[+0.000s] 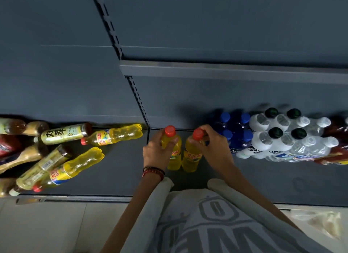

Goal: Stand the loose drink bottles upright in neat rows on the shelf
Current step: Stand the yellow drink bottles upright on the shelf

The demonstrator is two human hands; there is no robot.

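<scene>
On the dark grey metal shelf (263,179), our left hand (155,154) grips one upright yellow plastic red-capped bottle (175,161) and our right hand (213,149) its twin (191,163), left of the blue bottles (243,139). An uneven release could topple either against them.

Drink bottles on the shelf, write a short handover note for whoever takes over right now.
Left hand grips one upright yellow bottle; right hand holds the neck of a second yellow bottle beside it, both standing on the shelf.
Done: blue bottles and white and clear bottles stand in rows to the right.
Left: two lying yellow bottles and several tea bottles lie loose in the left bay; stand them in rows.
</scene>
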